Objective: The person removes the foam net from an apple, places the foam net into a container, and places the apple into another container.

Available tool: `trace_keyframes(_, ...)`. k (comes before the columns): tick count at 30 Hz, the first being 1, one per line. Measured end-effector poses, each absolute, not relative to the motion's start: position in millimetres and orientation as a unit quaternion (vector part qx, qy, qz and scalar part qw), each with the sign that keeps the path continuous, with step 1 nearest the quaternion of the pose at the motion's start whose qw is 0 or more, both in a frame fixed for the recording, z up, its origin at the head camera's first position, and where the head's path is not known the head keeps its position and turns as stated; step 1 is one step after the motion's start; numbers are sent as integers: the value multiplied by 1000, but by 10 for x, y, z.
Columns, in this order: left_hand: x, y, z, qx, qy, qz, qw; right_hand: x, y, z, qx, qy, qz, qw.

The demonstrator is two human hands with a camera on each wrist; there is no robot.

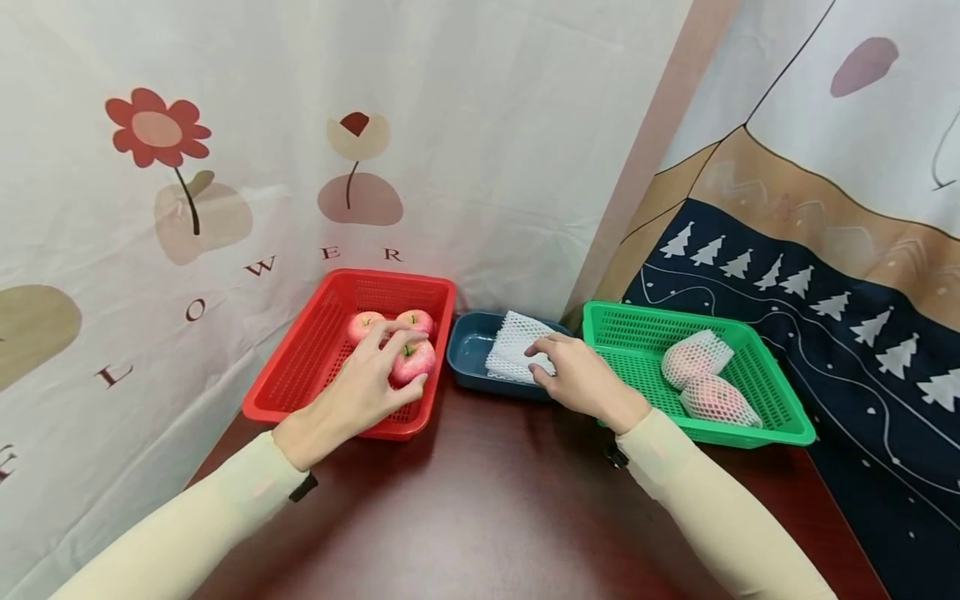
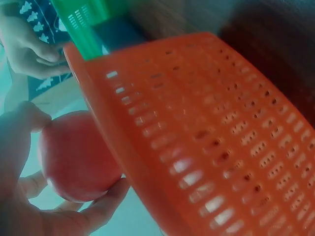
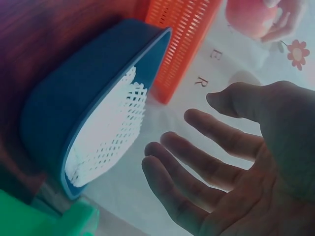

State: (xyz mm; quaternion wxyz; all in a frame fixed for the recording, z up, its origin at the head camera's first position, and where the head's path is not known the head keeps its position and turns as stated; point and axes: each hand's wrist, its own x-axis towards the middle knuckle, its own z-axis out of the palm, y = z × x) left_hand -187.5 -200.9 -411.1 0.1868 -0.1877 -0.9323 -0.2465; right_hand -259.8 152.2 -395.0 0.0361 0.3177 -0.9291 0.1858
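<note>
My left hand (image 1: 366, 373) grips a red apple (image 2: 81, 156), its thumb and fingers around the sides. In the left wrist view the apple shows beyond the rim of the red basket (image 2: 206, 123). Two more apples (image 1: 415, 320) lie in that basket, partly behind the hand. Over the blue tray (image 1: 469, 348) hovers my right hand (image 1: 583, 377), fingers spread and slightly bent, holding nothing. White foam fruit nets (image 3: 110, 132) lie flat in the tray just below it, apart from the fingers in the right wrist view.
A green basket (image 1: 624, 310) stands right of the tray, with two net-covered fruits (image 1: 693, 358) in its right half. All three containers sit in a row on the dark red-brown table (image 1: 495, 500), against a printed curtain (image 1: 495, 125).
</note>
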Motion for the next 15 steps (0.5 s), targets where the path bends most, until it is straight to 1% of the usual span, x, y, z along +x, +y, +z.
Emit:
trace_keyframes(4,-1917,-2080,-4072,-170,-942,-246,156,-2562,1623,-3946,313,-929,189,51)
trace_keyframes(15,-2089,-2203,-3940,-139,-960,-227,91,-2499,1877,-4005,297,-929,204,79)
